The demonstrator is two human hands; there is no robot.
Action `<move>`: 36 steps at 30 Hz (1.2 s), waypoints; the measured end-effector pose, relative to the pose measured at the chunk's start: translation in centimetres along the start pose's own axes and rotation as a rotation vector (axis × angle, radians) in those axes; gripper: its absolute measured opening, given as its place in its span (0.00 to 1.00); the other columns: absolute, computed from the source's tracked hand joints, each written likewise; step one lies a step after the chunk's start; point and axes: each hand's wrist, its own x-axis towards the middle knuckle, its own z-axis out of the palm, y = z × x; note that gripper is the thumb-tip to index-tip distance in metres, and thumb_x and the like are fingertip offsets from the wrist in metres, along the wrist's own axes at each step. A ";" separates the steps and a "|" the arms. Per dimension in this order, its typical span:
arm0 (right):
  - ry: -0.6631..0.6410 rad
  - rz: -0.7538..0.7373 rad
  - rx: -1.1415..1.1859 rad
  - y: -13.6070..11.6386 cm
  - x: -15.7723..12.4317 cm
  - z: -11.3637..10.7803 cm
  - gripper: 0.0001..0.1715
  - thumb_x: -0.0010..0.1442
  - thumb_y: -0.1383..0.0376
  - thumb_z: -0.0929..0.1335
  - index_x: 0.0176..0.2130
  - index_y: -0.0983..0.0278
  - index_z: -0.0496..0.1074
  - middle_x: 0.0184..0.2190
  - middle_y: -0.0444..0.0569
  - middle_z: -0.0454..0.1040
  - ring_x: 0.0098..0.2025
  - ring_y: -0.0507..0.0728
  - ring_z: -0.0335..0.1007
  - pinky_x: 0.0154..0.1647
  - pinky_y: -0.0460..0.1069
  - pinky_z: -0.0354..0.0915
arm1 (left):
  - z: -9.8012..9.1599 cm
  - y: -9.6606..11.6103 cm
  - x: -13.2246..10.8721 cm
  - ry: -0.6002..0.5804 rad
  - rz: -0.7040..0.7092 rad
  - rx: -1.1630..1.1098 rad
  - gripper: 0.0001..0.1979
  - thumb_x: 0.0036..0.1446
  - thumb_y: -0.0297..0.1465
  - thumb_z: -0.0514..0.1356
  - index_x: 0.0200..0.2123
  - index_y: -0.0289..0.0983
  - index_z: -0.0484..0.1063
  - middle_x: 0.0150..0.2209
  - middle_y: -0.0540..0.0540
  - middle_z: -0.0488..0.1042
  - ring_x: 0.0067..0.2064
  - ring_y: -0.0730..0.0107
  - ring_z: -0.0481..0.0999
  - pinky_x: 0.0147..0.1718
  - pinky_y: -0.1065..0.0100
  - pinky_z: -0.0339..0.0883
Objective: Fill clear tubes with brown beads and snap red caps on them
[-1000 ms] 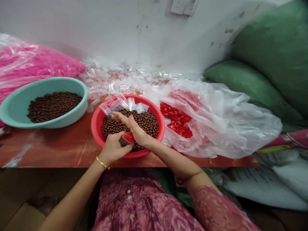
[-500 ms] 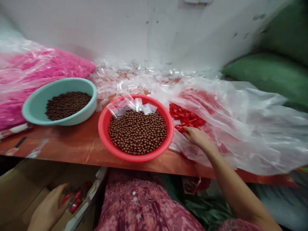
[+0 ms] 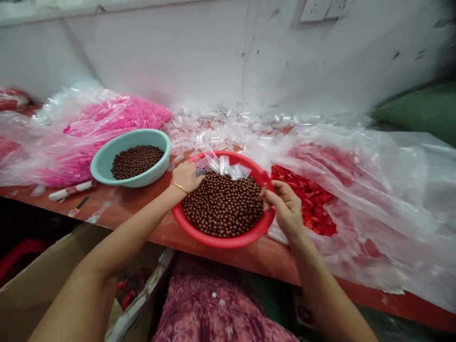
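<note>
A red basin [image 3: 228,241] full of shiny brown balls [image 3: 223,204] stands at the table's front, with several clear plastic tubes [image 3: 224,165] lying along its far rim. At the basin's left rim, my left hand [image 3: 187,178] is closed with thumb and fingers around a clear plastic tube [image 3: 200,172]; its fingertips are partly hidden. Over the right rim, my right hand [image 3: 287,204] pinches a small red plastic piece [image 3: 270,183]. Just beyond that hand, many similar red pieces [image 3: 313,204] spill from a clear plastic bag [image 3: 392,213].
A teal basin [image 3: 101,173] of brown balls stands left, before a bag of pink pieces [image 3: 131,114]. More clear tubes [image 3: 213,128] are heaped along the wall. A white marker [image 3: 73,190] lies near the edge. Below is a cardboard box [image 3: 46,280] holding red-capped items.
My left hand has risen from the cardboard box to the red basin's left rim. My right hand has come from the red pieces to the basin's right rim. The view has shifted left.
</note>
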 end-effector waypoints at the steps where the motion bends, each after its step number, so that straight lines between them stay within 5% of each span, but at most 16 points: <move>1: -0.044 0.017 0.052 0.1 0.0 0.9 0.13 0.51 0.58 0.67 0.37 0.61 0.65 0.24 0.39 0.69 0.16 0.45 0.58 0.16 0.42 0.55 | 0.4 0.4 0.8 -0.027 -0.016 0.004 0.21 0.55 0.41 0.55 0.44 0.29 0.68 0.46 0.33 0.71 0.48 0.52 0.71 0.44 0.61 0.65; 6: -0.131 0.125 0.190 1.0 0.5 1.6 0.11 0.52 0.59 0.68 0.35 0.62 0.67 0.23 0.38 0.69 0.16 0.44 0.57 0.16 0.41 0.53 | -0.2 1.1 0.5 -0.077 0.042 0.026 0.14 0.57 0.29 0.51 0.44 0.29 0.67 0.42 0.36 0.73 0.45 0.56 0.73 0.42 0.63 0.66; 11: -0.108 0.138 0.245 1.0 0.6 1.2 0.12 0.50 0.59 0.68 0.34 0.61 0.67 0.22 0.38 0.68 0.16 0.44 0.56 0.15 0.41 0.52 | -2.5 1.3 -1.9 -0.248 0.472 0.064 0.12 0.52 0.21 0.50 0.36 0.31 0.72 0.38 0.37 0.74 0.43 0.57 0.74 0.40 0.62 0.67; 14: -0.103 0.119 0.229 0.9 0.5 1.3 0.11 0.51 0.59 0.68 0.35 0.61 0.67 0.22 0.38 0.69 0.16 0.44 0.56 0.16 0.42 0.52 | -2.2 1.5 -2.2 -0.386 0.611 -0.066 0.14 0.49 0.21 0.53 0.38 0.33 0.73 0.39 0.41 0.75 0.43 0.61 0.74 0.43 0.64 0.66; 17: -0.099 0.094 0.230 0.9 0.4 1.3 0.11 0.51 0.59 0.68 0.35 0.61 0.67 0.23 0.38 0.68 0.17 0.45 0.56 0.17 0.42 0.53 | -1.0 1.1 -1.8 -0.379 0.514 -0.234 0.21 0.47 0.24 0.58 0.48 0.34 0.69 0.42 0.44 0.75 0.43 0.65 0.74 0.43 0.68 0.66; 20: -0.101 0.092 0.230 1.0 0.4 1.3 0.11 0.51 0.59 0.68 0.35 0.61 0.67 0.23 0.38 0.68 0.17 0.45 0.57 0.17 0.42 0.53 | -0.3 0.1 -1.7 -0.444 0.398 -0.235 0.14 0.50 0.30 0.60 0.41 0.34 0.72 0.38 0.45 0.76 0.39 0.65 0.75 0.38 0.70 0.66; 23: -0.102 0.099 0.242 0.9 0.5 1.2 0.10 0.51 0.60 0.68 0.35 0.61 0.68 0.23 0.39 0.69 0.17 0.45 0.57 0.17 0.42 0.53 | -0.6 -1.0 -1.8 -0.485 0.461 -0.155 0.10 0.54 0.33 0.57 0.36 0.34 0.73 0.36 0.45 0.76 0.39 0.66 0.75 0.39 0.69 0.66; 26: -0.101 0.093 0.258 0.9 0.5 1.2 0.10 0.51 0.60 0.68 0.35 0.61 0.68 0.23 0.38 0.68 0.17 0.45 0.57 0.17 0.42 0.53 | -1.1 -1.2 -1.8 -0.365 0.472 0.030 0.09 0.56 0.29 0.55 0.36 0.32 0.73 0.37 0.41 0.75 0.41 0.64 0.74 0.40 0.67 0.66; 30: -0.094 0.100 0.233 1.0 0.4 1.2 0.11 0.51 0.59 0.68 0.36 0.61 0.67 0.23 0.39 0.68 0.17 0.45 0.57 0.17 0.43 0.53 | -0.7 0.9 -1.9 -0.320 0.472 0.184 0.13 0.57 0.20 0.48 0.33 0.27 0.73 0.36 0.33 0.73 0.39 0.58 0.75 0.36 0.63 0.68; 36: -0.092 0.076 0.225 0.8 0.4 1.2 0.10 0.53 0.59 0.67 0.36 0.61 0.67 0.24 0.39 0.69 0.17 0.45 0.57 0.18 0.43 0.53 | 0.8 3.7 -1.6 -0.372 0.554 -0.012 0.13 0.53 0.19 0.50 0.34 0.28 0.74 0.36 0.35 0.75 0.40 0.58 0.75 0.39 0.63 0.68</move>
